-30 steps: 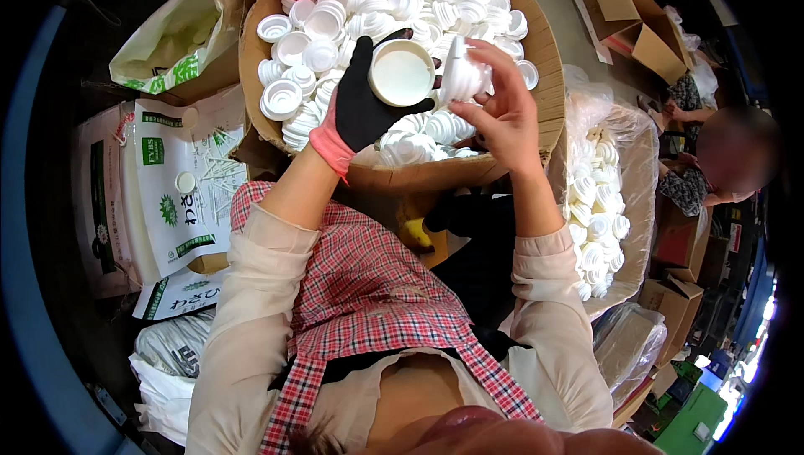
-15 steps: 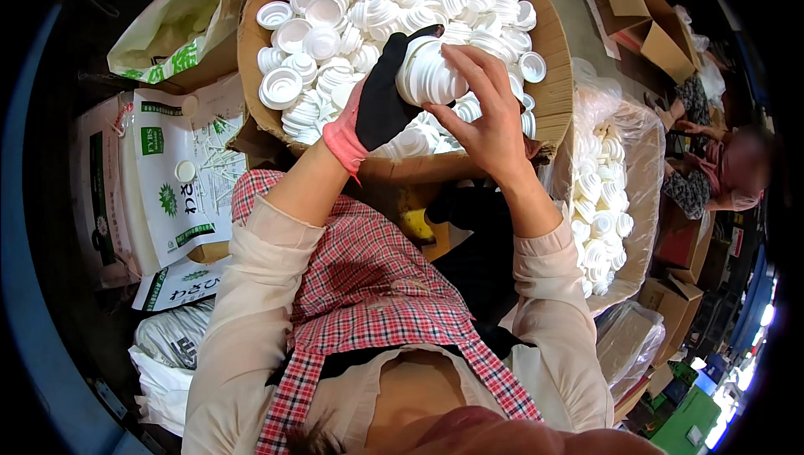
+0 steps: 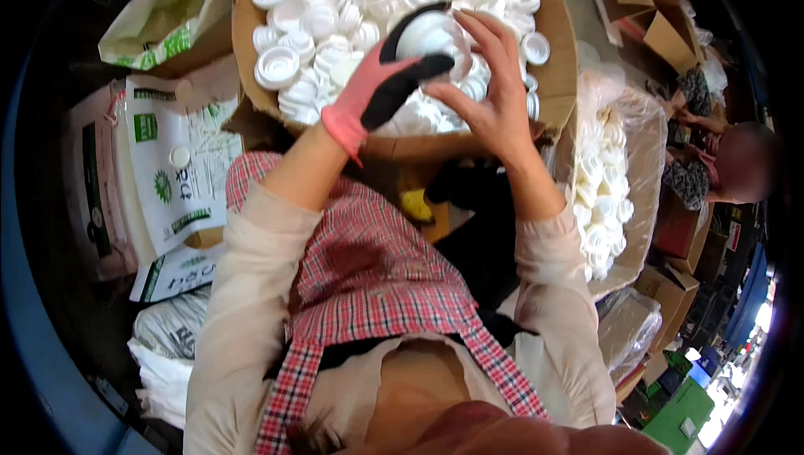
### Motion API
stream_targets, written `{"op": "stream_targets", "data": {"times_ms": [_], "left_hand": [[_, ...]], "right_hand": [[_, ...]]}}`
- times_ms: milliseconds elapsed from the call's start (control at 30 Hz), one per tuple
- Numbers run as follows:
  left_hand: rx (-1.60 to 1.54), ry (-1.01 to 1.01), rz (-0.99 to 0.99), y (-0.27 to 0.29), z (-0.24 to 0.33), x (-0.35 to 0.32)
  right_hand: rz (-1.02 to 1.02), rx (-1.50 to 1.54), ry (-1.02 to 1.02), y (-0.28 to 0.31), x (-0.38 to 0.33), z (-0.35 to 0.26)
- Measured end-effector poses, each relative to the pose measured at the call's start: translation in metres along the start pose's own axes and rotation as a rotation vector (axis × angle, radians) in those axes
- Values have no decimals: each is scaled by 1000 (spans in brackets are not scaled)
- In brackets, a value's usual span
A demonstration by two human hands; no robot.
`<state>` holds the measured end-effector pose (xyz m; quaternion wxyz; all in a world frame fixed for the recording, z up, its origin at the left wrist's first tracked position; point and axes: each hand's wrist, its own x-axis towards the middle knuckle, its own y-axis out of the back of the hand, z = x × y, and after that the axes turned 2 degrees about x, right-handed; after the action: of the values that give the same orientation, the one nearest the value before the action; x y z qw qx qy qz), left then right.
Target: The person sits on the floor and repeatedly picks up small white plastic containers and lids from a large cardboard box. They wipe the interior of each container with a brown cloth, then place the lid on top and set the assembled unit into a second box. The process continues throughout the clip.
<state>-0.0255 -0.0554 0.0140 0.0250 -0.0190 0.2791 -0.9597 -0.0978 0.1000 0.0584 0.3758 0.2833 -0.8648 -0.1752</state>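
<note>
My left hand (image 3: pixel 381 91), in a pink and black glove, grips a white plastic cap (image 3: pixel 431 35) above the box. My bare right hand (image 3: pixel 494 95) closes on the same white cap from the right, fingers curled over its top. Both hands hover over a large round cardboard box (image 3: pixel 559 70) heaped with several white plastic caps (image 3: pixel 322 11). My forearms in beige sleeves reach up from a red checked apron.
A clear plastic bag of white caps (image 3: pixel 599 187) stands to the right of the box. Printed white sacks (image 3: pixel 172 170) lie at the left. Another person (image 3: pixel 712 162) sits at the right among cardboard cartons (image 3: pixel 662 32). A green crate (image 3: pixel 682 413) sits at lower right.
The cap, earlier held open side up in my left hand, is now turned and clasped by both hands. My hands shifted slightly toward the box's middle.
</note>
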Motion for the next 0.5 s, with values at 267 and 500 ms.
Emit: {"op": "stream_targets", "data": {"times_ms": [267,500], "left_hand": [[143,-116,-52,-33,-10,-12],[177,180,164,-3,-45,-6]], "right_hand": [[368,489,-767,-29,-16,25],[305,355,-417,-19,-9,22]]}}
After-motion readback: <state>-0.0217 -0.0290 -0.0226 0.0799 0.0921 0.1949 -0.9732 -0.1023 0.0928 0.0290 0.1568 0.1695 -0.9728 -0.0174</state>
